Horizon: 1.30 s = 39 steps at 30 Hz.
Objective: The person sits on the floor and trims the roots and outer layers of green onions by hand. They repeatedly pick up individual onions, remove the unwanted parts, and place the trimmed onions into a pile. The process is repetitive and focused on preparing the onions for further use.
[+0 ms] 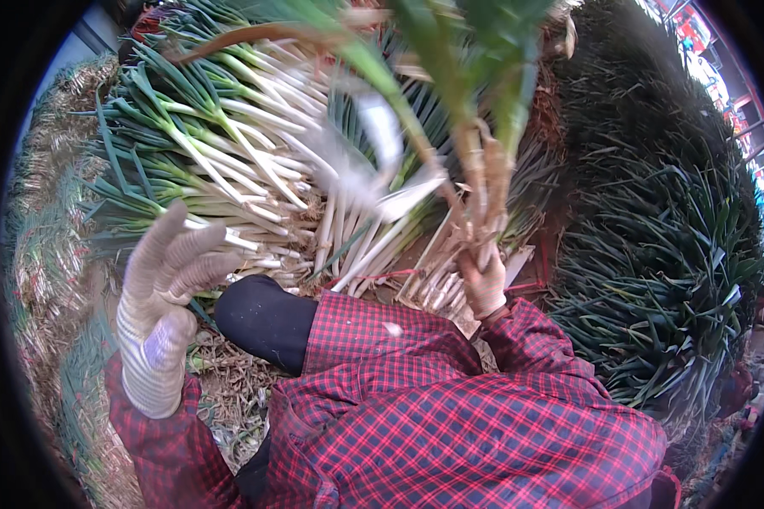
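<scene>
My right hand (486, 283), in a pale knit glove, is closed around the lower end of a bunch of Welsh onions (477, 172). Dry brown sheaths cling to their stems, and the green leaves rise, blurred, toward the top. My left hand (159, 318), gloved too, is raised at the left with its fingers apart and nothing in it. Beyond it lies a pile of clean white-stemmed Welsh onions (248, 159), roots facing inward. In the middle are blurred whitish pieces (382, 133) that I cannot identify for sure.
A large heap of dark green onion leaves (656, 254) fills the right side. More onions (369, 248) lie before my knee (261, 318), near a red tie (382, 276). Dry trimmings (235, 382) litter the ground. Bundled stalks (57, 254) line the far left.
</scene>
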Each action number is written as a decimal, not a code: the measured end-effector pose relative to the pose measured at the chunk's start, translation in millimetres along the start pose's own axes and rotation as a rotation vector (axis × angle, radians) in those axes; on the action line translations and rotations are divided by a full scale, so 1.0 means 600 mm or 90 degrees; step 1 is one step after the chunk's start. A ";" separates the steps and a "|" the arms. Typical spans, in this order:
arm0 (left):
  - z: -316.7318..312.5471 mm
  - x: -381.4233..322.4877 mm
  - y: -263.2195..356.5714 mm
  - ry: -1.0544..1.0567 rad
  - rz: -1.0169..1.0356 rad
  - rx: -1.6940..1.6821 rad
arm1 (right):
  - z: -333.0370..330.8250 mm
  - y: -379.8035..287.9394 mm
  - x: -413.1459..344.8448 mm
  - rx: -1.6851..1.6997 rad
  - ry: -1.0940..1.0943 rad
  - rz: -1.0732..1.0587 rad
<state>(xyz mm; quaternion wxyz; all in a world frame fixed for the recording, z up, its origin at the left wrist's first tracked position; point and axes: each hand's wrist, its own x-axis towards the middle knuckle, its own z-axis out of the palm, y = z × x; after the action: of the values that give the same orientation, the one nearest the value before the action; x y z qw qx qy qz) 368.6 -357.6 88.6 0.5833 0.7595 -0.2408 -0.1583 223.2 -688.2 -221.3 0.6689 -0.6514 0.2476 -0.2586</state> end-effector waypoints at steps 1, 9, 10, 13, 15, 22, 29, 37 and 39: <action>-0.004 -0.001 -0.017 0.015 -0.046 -0.013 | -0.024 0.041 -0.011 0.066 0.033 0.075; -0.119 -0.154 -0.188 0.219 -0.256 -0.101 | -0.043 0.349 -0.077 0.103 0.320 0.662; -0.133 -0.176 -0.206 0.246 -0.289 -0.112 | -0.040 0.373 -0.075 -0.162 0.242 0.620; -0.155 -0.245 -0.243 0.332 -0.361 -0.141 | -0.022 0.404 -0.068 -0.106 0.144 0.643; -0.165 -0.281 -0.262 0.385 -0.395 -0.159 | -0.012 0.384 -0.054 -0.078 0.212 0.606; -0.178 -0.341 -0.314 0.419 -0.481 -0.160 | -0.054 0.207 0.014 0.043 0.324 0.296; -0.150 -0.326 -0.343 0.344 -0.514 -0.095 | -0.057 0.405 -0.121 -0.210 0.256 0.516; -0.132 -0.322 -0.321 0.330 -0.543 -0.086 | -0.082 0.481 -0.115 -0.479 -0.030 0.633; -0.133 -0.320 -0.324 0.345 -0.547 -0.084 | -0.090 0.469 -0.120 -0.362 0.045 0.739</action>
<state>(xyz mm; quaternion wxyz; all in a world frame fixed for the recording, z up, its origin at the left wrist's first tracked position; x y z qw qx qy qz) 285.5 -147.8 -84.8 0.5536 0.7651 0.2638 -0.1961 139.8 -675.4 -504.5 0.4929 -0.5545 0.6401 0.1997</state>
